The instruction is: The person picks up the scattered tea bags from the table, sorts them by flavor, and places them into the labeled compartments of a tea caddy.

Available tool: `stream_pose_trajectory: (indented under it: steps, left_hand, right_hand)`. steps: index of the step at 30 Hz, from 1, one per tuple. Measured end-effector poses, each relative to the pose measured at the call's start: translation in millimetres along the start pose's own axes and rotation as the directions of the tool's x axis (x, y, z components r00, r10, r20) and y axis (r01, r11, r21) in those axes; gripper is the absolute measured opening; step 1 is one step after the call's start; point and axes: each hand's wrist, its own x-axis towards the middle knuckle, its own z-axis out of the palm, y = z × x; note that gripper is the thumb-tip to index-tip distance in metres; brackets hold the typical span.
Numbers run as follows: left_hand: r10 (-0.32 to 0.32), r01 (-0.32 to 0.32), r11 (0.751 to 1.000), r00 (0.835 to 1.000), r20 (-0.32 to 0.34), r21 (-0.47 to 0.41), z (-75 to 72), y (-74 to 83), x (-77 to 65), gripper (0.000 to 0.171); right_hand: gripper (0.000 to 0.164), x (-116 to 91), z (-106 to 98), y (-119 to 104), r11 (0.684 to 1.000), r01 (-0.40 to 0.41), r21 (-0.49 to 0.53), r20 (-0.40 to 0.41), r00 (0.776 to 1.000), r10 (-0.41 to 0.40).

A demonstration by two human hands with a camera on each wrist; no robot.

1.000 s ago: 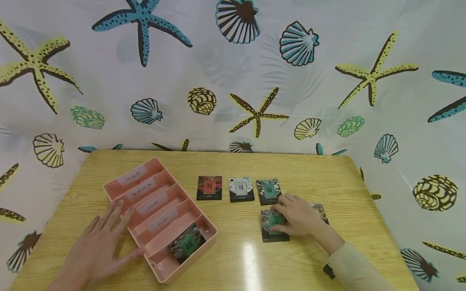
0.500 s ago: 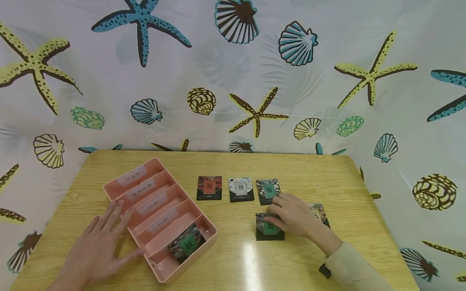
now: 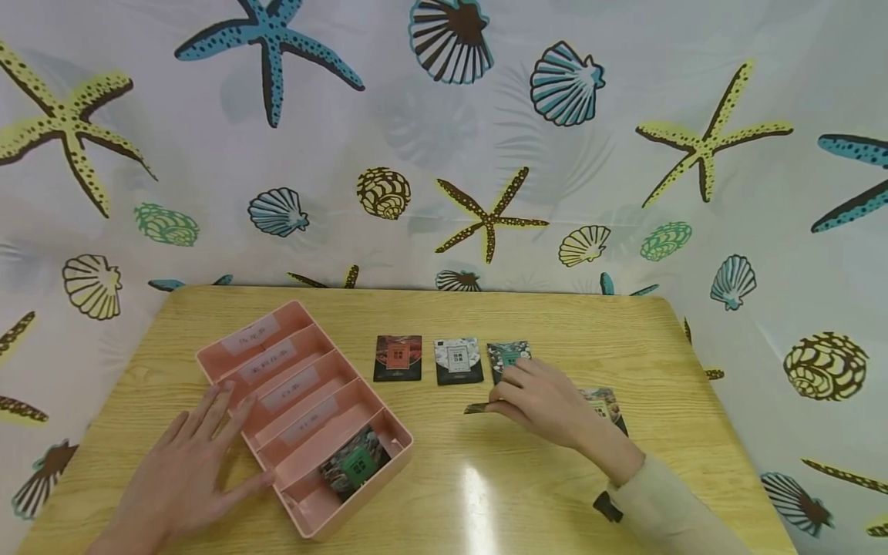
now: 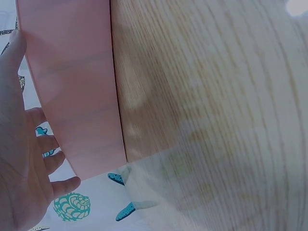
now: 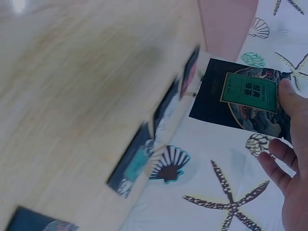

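Observation:
My right hand [image 3: 541, 401] pinches a dark tea sachet with a green label [image 5: 248, 96] between thumb and fingers. In the head view the sachet appears nearly edge-on, raised over the table. At the left, my left hand [image 3: 183, 466] lies with spread, fairly straight fingers against the long side of a pink divided box [image 3: 361, 489]. Another green-labelled sachet [image 3: 355, 464] lies in the box's nearest compartment. The other compartments carry white paper labels on their walls.
Behind the right hand, a red sachet [image 3: 398, 358], a white sachet [image 3: 459, 361] and a teal-labelled sachet [image 3: 502, 356] lie in a row, the last partly covered. One more sachet [image 3: 608, 405] is partly hidden by the right wrist. A patterned curtain [image 3: 444, 139] borders the table.
My right hand has lifted the green-labelled sachet and moved it left, tilting it from face-up to nearly edge-on. The left hand and the box have stayed put.

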Motion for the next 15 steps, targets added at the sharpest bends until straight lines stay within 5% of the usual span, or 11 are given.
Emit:
stream_pose_trajectory:
  steps: [15]
  left_hand:
    - [-0.007,0.007,1.0,0.999,0.038,0.0,-1.6,0.2,-0.6,0.108]
  right_hand:
    - [0.017,52.1,-3.9,-21.5,0.992,0.117,-0.036,-0.119,0.985,-0.121]
